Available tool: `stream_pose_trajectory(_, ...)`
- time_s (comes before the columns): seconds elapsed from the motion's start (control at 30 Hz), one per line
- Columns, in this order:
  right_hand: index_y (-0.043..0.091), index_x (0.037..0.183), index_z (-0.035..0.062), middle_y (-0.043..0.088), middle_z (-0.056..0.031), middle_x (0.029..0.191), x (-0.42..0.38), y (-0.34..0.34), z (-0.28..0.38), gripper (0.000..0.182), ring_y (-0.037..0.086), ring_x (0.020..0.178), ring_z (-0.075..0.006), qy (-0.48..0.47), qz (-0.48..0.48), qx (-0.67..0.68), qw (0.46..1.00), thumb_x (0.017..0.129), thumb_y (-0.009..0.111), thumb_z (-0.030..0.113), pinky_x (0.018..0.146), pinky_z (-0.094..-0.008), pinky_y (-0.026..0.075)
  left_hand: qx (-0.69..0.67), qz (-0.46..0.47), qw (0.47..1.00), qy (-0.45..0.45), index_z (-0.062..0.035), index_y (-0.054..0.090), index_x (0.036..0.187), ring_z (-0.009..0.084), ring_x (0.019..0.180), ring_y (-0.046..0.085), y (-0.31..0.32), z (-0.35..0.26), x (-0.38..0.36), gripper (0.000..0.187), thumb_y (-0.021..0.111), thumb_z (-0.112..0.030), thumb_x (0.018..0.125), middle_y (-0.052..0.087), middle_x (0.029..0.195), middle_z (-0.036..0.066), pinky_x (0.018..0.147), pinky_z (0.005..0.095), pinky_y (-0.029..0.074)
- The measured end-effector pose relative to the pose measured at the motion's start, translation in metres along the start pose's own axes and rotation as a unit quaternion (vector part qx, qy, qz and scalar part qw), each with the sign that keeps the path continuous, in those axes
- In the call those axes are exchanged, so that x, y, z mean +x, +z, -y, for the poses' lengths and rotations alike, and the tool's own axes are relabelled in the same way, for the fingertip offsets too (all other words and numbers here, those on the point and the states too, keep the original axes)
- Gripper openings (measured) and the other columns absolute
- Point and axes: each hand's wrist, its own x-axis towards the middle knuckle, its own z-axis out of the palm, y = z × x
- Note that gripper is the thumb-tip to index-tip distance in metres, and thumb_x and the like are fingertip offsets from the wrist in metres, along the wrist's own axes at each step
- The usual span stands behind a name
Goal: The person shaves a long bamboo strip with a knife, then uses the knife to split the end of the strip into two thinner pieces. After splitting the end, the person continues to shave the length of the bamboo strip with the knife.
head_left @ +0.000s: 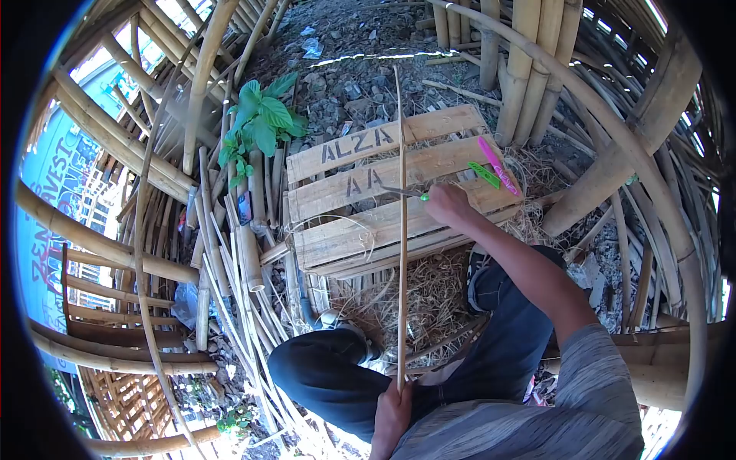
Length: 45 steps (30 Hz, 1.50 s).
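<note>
My left hand (392, 412), low at my lap, is wrapped round the lower end of a long, thin bamboo strip (402, 268). The strip runs upright through the view, past a slatted wooden crate (337, 239) lettered "ALZA" and "AA". Over the crate, my right hand (446, 205) is closed on the green handle of a knife (395, 190). Its narrow blade points left and crosses the strip in this view. On the crate's right side lie a flat pink object (496, 161) and a bright green object (483, 175) with slots.
Dry shavings (433, 307) cover the ground between my feet. Bamboo poles (249, 253) and thin strips lie to the left, near a leafy green plant (261, 115). Thick bamboo posts (530, 69) stand at the back right. A painted blue banner (46, 253) hangs outside at left.
</note>
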Motion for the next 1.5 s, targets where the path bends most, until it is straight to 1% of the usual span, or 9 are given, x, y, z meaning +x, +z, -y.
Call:
stream_pose_trajectory(0.37,0.065,0.077,-0.0037,0.064,-0.0246,0.084,-0.001,0.007,0.005,0.028,0.065,0.078,-0.0376,0.002,-0.025,0.008,1.0,0.079,0.052,0.021,0.069,-0.0461,0.051,-0.008,0.007,0.998,-0.06,0.0032,0.049,0.083,0.0415,0.057,0.052,-0.016,0.017,-0.002,0.027,0.05,-0.022,0.092,0.05,0.061,0.024,0.053,0.0433,0.039)
stream_pose_trajectory(0.5,0.063,0.077,-0.0039,0.062,-0.026,0.076,-0.063,0.01,0.033,0.027,0.063,0.074,-0.0397,-0.085,0.114,0.019,0.99,0.079,0.053,0.022,0.068,-0.0475,0.05,-0.018,-0.009,1.0,0.02,0.0041,0.051,0.082,0.0409,0.057,0.052,-0.011,0.002,0.043,0.028,0.051,-0.022,0.092,0.052,0.061,0.024,0.053,0.0434,0.039)
stream_pose_trajectory(0.6,0.061,0.069,-0.0058,0.058,-0.0266,0.066,-0.084,0.025,0.03,0.033,0.061,0.063,-0.0402,-0.148,0.071,0.053,0.985,0.08,0.055,0.024,0.063,-0.0471,0.049,0.001,-0.027,0.997,0.065,0.0043,0.051,0.081,0.0409,0.058,0.054,-0.006,-0.011,0.074,0.028,0.051,-0.022,0.092,0.053,0.061,0.024,0.053,0.0447,0.038)
stream_pose_trajectory(0.87,0.062,0.071,-0.0046,0.061,-0.0252,0.068,-0.075,0.027,0.023,0.034,0.064,0.07,-0.0397,-0.112,0.106,0.035,0.987,0.081,0.054,0.026,0.066,-0.0465,0.052,0.04,-0.033,0.993,0.102,0.0036,0.051,0.081,0.0427,0.058,0.056,0.0,-0.026,0.103,0.027,0.048,-0.02,0.092,0.054,0.06,0.024,0.05,0.048,0.038)
stream_pose_trajectory(1.03,0.063,0.071,-0.0033,0.063,-0.025,0.072,-0.069,0.033,0.026,0.029,0.065,0.069,-0.0377,-0.11,0.093,-0.006,0.99,0.079,0.055,0.023,0.061,-0.0444,0.052,0.108,-0.081,0.982,0.13,0.0026,0.05,0.081,0.0445,0.059,0.055,0.001,-0.021,0.101,0.024,0.048,-0.019,0.092,0.054,0.061,0.026,0.05,0.0511,0.039)
stream_pose_trajectory(1.2,0.062,0.067,-0.0016,0.062,-0.0199,0.067,-0.032,0.014,-0.007,0.025,0.064,0.065,-0.0352,-0.047,-0.043,0.022,0.998,0.079,0.054,0.019,0.059,-0.0434,0.052,0.071,-0.067,0.984,0.148,0.0009,0.047,0.079,0.0455,0.059,0.054,0.005,-0.027,0.073,0.02,0.051,-0.015,0.09,0.053,0.059,0.027,0.049,0.052,0.039)
stream_pose_trajectory(1.3,0.062,0.065,-0.0006,0.062,-0.0199,0.069,-0.033,0.014,-0.005,0.025,0.063,0.063,-0.0349,-0.155,-0.035,0.014,0.987,0.08,0.053,0.018,0.059,-0.044,0.051,0.087,-0.072,0.986,0.126,0.0002,0.047,0.079,0.0445,0.058,0.055,0.001,-0.023,0.075,0.019,0.051,-0.016,0.09,0.054,0.059,0.026,0.049,0.0519,0.04)
stream_pose_trajectory(1.37,0.061,0.066,-0.0022,0.061,-0.0224,0.069,-0.051,0.012,0.017,0.026,0.062,0.062,-0.0355,-0.191,0.15,0.072,0.967,0.081,0.053,0.018,0.06,-0.0468,0.05,0.129,-0.094,0.979,0.127,0.0,0.047,0.079,0.044,0.058,0.056,0.001,-0.018,0.086,0.019,0.051,-0.015,0.09,0.054,0.059,0.026,0.049,0.0517,0.041)
stream_pose_trajectory(1.5,0.063,0.07,-0.0037,0.06,-0.0219,0.063,-0.062,0.053,0.019,0.024,0.063,0.063,-0.0354,-0.329,0.06,0.01,0.942,0.078,0.053,0.017,0.061,-0.0464,0.049,0.157,-0.105,0.974,0.129,0.001,0.047,0.078,0.0454,0.063,0.053,-0.001,-0.016,0.093,0.022,0.05,-0.016,0.091,0.053,0.063,0.027,0.051,0.0513,0.038)
